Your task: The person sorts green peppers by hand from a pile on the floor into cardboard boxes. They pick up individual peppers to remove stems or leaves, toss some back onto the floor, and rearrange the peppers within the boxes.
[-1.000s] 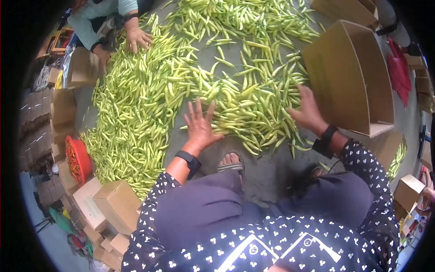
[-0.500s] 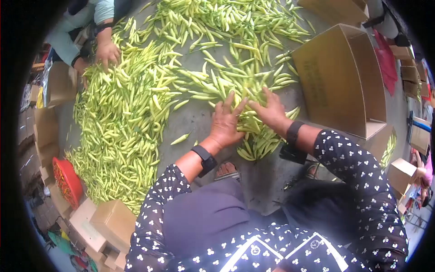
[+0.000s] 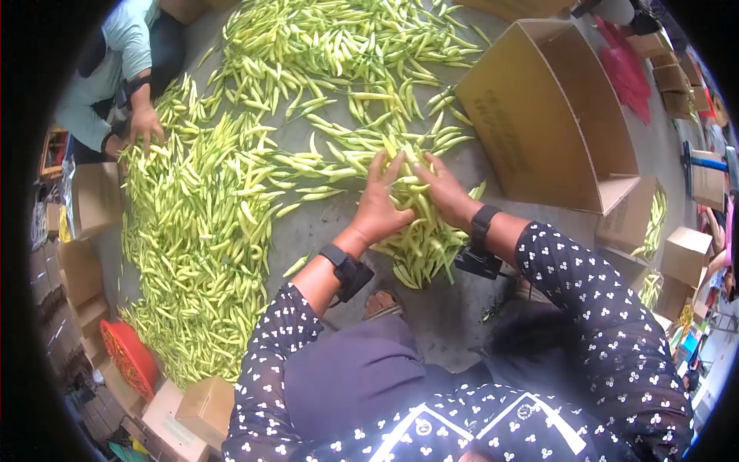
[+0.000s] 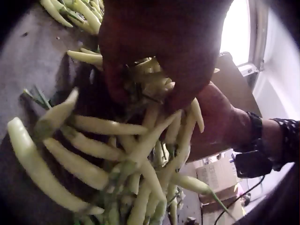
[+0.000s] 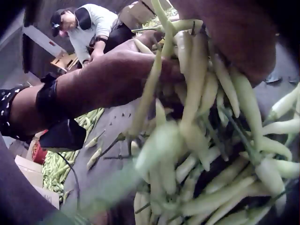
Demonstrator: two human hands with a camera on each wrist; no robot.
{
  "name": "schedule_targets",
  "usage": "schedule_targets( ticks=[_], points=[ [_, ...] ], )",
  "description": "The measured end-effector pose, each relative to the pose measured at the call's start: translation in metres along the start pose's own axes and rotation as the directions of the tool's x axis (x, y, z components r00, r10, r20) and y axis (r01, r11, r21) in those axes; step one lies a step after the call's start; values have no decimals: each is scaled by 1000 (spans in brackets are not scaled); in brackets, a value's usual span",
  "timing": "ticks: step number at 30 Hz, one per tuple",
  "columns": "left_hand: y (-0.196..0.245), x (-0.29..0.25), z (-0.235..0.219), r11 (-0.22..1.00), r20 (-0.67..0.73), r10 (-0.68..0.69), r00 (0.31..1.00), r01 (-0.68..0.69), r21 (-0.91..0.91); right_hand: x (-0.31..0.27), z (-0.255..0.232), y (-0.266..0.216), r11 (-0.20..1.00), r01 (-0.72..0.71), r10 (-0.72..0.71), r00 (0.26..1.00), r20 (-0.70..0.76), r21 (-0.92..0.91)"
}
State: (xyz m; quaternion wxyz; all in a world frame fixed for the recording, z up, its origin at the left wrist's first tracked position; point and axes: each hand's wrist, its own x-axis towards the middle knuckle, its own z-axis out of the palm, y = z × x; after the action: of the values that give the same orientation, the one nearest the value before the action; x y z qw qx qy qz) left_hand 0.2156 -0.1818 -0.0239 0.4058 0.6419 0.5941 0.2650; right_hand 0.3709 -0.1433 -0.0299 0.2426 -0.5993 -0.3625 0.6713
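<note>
Pale green chili peppers (image 3: 419, 250) are bunched between my two hands, low over the floor in front of my feet. My left hand (image 3: 380, 209) grips the bunch from the left with bent fingers. On the other side my right hand (image 3: 448, 192) clasps it, thumb and fingers curved over the top. The left wrist view shows chili peppers (image 4: 140, 154) hanging out below the fingers, stems pointing various ways. In the right wrist view, chili peppers (image 5: 194, 89) stick out between both palms, above a heap of others. Some fingertips are hidden by peppers.
A broad pile of chili peppers (image 3: 200, 231) covers the floor at left, with another (image 3: 331, 46) ahead. An upright open carton (image 3: 531, 115) stands at right. Across the pile, another person's hand (image 3: 145, 127) touches peppers. A red basket (image 3: 127, 358) and cartons (image 3: 206, 408) stand at lower left.
My hands were spread apart at both sides of the peppers. They have come together and gathered them into a bunch, nearer my feet. The head view has shifted.
</note>
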Motion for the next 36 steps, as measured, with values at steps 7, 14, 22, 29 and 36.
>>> schedule_targets(
  ticks=[7,14,22,29,36],
  points=[
    [20,5,-4,986,-33,167,985,-166,23,-14,-8,-14,993,80,-80,997,-2,87],
    [103,32,-20,856,-219,512,831,-470,217,-54,-47,-94,872,486,-488,873,-19,-50],
    [224,123,-26,445,-162,895,414,-825,349,-111,-140,-204,637,771,-771,637,-1,16],
    [304,158,-13,401,412,761,502,-862,310,-99,-198,-203,525,850,-851,526,10,-35],
    [242,136,-15,472,13,869,494,-838,273,-116,-204,-172,751,539,-531,837,136,-381]
  ],
)
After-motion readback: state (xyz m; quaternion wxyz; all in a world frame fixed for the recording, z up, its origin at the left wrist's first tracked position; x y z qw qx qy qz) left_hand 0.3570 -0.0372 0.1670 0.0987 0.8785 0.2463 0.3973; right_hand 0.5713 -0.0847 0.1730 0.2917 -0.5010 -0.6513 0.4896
